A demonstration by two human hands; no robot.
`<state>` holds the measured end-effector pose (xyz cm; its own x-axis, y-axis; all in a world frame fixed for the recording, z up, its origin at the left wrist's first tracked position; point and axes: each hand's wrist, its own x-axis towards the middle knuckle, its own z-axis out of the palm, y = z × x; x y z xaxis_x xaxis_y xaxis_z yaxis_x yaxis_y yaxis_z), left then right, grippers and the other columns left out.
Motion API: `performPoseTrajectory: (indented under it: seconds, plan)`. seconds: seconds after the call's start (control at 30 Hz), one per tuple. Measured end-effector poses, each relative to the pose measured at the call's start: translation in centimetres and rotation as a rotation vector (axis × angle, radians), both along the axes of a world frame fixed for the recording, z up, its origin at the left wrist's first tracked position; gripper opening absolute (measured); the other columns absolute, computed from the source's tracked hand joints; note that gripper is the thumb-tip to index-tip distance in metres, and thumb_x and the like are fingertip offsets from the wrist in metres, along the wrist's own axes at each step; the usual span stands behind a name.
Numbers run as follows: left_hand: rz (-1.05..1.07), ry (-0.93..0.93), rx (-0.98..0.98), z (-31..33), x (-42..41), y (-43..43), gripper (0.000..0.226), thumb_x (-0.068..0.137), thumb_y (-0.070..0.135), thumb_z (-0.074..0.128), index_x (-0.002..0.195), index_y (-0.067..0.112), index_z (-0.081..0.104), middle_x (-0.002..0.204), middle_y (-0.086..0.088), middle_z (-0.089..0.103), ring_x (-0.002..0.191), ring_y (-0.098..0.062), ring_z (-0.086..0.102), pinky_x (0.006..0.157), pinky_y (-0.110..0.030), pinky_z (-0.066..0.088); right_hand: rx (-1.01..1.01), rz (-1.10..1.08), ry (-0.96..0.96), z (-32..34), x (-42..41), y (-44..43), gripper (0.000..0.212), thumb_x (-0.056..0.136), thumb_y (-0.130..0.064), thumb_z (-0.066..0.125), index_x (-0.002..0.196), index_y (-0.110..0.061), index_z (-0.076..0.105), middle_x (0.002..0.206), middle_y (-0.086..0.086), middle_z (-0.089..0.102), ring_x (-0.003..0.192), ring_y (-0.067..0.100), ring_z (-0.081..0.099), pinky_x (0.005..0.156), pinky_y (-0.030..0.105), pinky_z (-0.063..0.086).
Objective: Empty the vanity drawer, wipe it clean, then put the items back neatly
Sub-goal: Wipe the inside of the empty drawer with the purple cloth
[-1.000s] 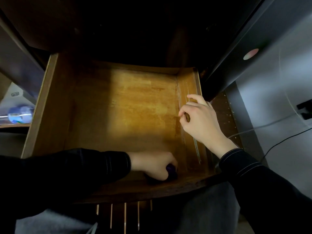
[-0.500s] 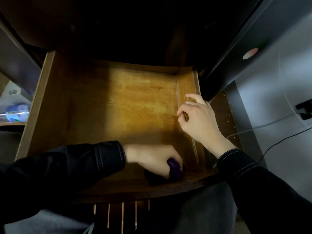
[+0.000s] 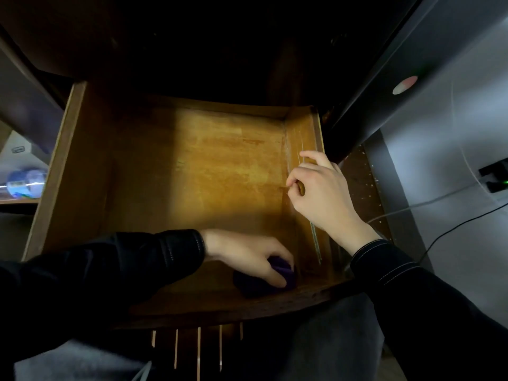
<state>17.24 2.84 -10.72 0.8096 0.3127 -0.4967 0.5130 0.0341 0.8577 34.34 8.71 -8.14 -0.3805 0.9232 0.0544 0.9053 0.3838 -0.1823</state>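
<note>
The drawer (image 3: 68, 174) stands pulled out, its wood floor bare but for the cloth (image 3: 279, 268); that purple cloth lies in the near right corner, against the front wall. The left hand (image 3: 247, 254) reaches across in a black sleeve (image 3: 154, 251), its fingers (image 3: 275, 279) curled down over the cloth and gripping it. The right hand (image 3: 321, 193) sits on the drawer's right wall, its fingers bent over the rim and holding it. Two cables (image 3: 439, 199) run along the grey wall to the right.
</note>
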Motion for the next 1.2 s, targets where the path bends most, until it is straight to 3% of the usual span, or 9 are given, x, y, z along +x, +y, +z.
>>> performPoseTrajectory:
  seconds: [0.13,0.33,0.4,0.5,0.67,0.87,1.0,1.07,1.2]
  plan:
    - [-0.042,0.143,0.136,-1.0,1.4,-0.6,0.024,0.100,0.025,0.058,0.121,0.013,0.060,0.098,0.003,0.060,0.082,-0.012,0.057,0.065,-0.020,0.046,-0.008,-0.002,-0.011,0.2,-0.1,-0.1,0.011,0.089,-0.016,0.064,0.084,-0.018,0.074,0.096,-0.005,0.074,0.136,0.018,0.044,0.109,0.046,0.037]
    - [0.083,-0.166,0.043,0.4,0.0,-0.4,0.027,0.092,0.015,0.068,0.118,0.015,0.063,0.111,0.000,0.067,0.094,-0.013,0.064,0.082,-0.029,0.056,0.003,0.004,-0.008,0.1,0.0,-0.1,0.011,0.089,-0.015,0.065,0.083,-0.018,0.074,0.094,-0.006,0.074,0.136,0.018,0.045,0.108,0.047,0.039]
    - [0.075,-0.056,0.108,-0.1,0.9,-0.8,0.028,0.095,0.018,0.065,0.122,0.012,0.061,0.114,-0.005,0.065,0.096,-0.020,0.062,0.083,-0.034,0.054,0.007,0.006,-0.015,0.2,-0.1,-0.1,0.011,0.089,-0.016,0.065,0.083,-0.018,0.074,0.094,-0.006,0.074,0.136,0.018,0.045,0.108,0.046,0.039]
    - [-0.002,0.047,0.189,-0.5,1.6,-0.6,0.029,0.097,0.018,0.062,0.124,0.008,0.059,0.115,-0.006,0.063,0.094,-0.018,0.057,0.077,-0.028,0.048,0.010,0.001,-0.022,0.1,-0.1,-0.1,0.012,0.090,-0.016,0.064,0.084,-0.019,0.074,0.093,-0.007,0.074,0.136,0.017,0.045,0.108,0.045,0.039]
    - [0.111,-0.248,0.120,1.3,1.2,-0.6,0.024,0.091,0.008,0.069,0.115,0.007,0.065,0.109,-0.006,0.068,0.095,-0.016,0.064,0.085,-0.026,0.051,0.018,0.009,-0.016,0.0,0.0,0.0,0.011,0.088,-0.016,0.065,0.083,-0.020,0.074,0.093,-0.007,0.074,0.134,0.018,0.046,0.106,0.046,0.040]
    - [0.032,0.084,0.159,-0.6,2.0,-0.7,0.026,0.098,0.021,0.060,0.119,0.006,0.062,0.115,-0.013,0.065,0.102,-0.029,0.061,0.087,-0.040,0.052,0.010,0.002,-0.017,0.0,-0.1,0.0,0.010,0.088,-0.017,0.066,0.082,-0.020,0.073,0.092,-0.007,0.073,0.135,0.017,0.046,0.107,0.046,0.040]
    - [0.092,-0.195,0.167,0.4,2.0,-0.5,0.021,0.093,0.015,0.067,0.112,0.008,0.066,0.106,-0.006,0.068,0.094,-0.020,0.064,0.085,-0.034,0.052,0.015,0.006,-0.009,-0.1,0.0,0.0,0.010,0.088,-0.017,0.066,0.083,-0.021,0.073,0.093,-0.007,0.073,0.134,0.017,0.046,0.107,0.047,0.040]
    - [0.140,-0.234,0.098,0.2,2.1,-0.4,0.019,0.092,0.018,0.068,0.110,0.011,0.067,0.101,-0.003,0.069,0.089,-0.016,0.064,0.081,-0.032,0.053,0.016,0.008,-0.010,-0.2,0.0,0.0,0.010,0.088,-0.017,0.066,0.083,-0.021,0.073,0.094,-0.008,0.073,0.135,0.017,0.045,0.107,0.047,0.040]
    - [0.170,0.099,0.034,-2.3,3.4,-0.7,0.022,0.095,0.024,0.064,0.111,0.009,0.066,0.091,0.002,0.063,0.085,-0.017,0.060,0.070,-0.028,0.047,0.012,0.000,-0.014,-0.2,0.0,0.1,0.010,0.087,-0.017,0.066,0.081,-0.021,0.072,0.093,-0.009,0.073,0.136,0.017,0.045,0.107,0.047,0.039]
